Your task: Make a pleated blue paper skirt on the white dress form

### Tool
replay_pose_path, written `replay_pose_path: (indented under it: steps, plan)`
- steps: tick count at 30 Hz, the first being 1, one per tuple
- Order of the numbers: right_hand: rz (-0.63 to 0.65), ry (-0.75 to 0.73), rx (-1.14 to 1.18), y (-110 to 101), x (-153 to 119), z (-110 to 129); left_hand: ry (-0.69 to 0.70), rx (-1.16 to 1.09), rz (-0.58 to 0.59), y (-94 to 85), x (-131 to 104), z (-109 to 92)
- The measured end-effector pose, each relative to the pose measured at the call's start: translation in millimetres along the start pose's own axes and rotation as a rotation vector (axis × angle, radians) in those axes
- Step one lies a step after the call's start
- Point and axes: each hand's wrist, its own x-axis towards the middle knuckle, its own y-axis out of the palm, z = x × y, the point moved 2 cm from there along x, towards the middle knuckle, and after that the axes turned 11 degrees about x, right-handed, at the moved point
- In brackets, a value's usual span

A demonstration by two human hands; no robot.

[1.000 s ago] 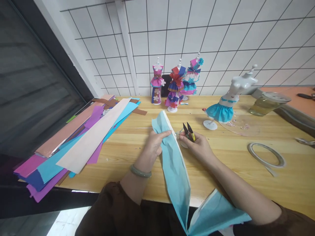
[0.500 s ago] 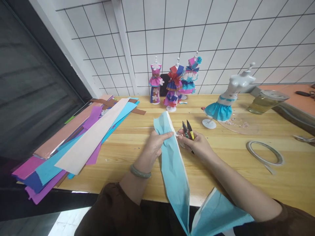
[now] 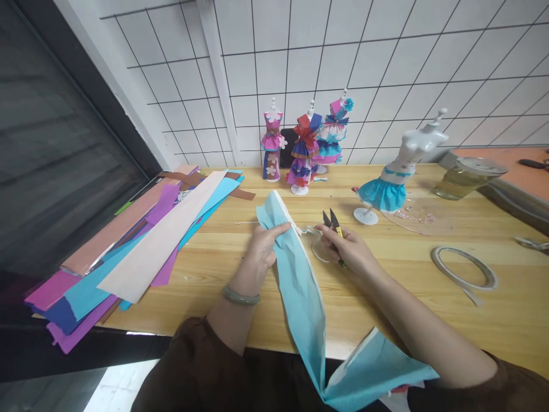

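My left hand (image 3: 261,247) pinches the upper end of a long light-blue crepe paper strip (image 3: 299,280) with a white band along its right edge. The strip hangs down past the table's front edge, folds, and rises again beside my right forearm. My right hand (image 3: 350,247) is closed around thread snips (image 3: 333,220) with dark blades and a yellow mark, blades pointing up. Its thumb and finger also pinch a thin whitish strand (image 3: 307,230) stretching to the paper's edge. What the strand is made of is too small to tell.
Crepe paper sheets (image 3: 165,243) in several colours lie stacked at left. Small dressed mannequins (image 3: 306,137) stand at the back. Rightward are a mannequin in a blue skirt (image 3: 383,191), a clear tray (image 3: 433,224), a tape roll (image 3: 493,277) and a jar of yellowish liquid (image 3: 461,182).
My hands have moved apart: the left went slightly left with the paper, the right slightly right with the snips. The strand between them now shows stretched from the paper's edge.
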Motion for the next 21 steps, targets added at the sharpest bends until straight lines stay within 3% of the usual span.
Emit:
replay_pose_path:
  steps: [2,7,16,21]
  plan:
    - [0.025,0.018,0.01,0,-2,2,0.012,-0.014,-0.021,-0.9,1,-2]
    - [0.288,0.129,-0.133,9,-9,-6,-0.028,-0.004,-0.005,-0.3,0,1]
    - [0.349,0.017,-0.358,15,-14,0,0.019,-0.008,0.021,1.4,-2,0]
    - [0.285,0.07,-0.382,14,-12,-3,0.018,0.001,0.032,1.5,-1,2]
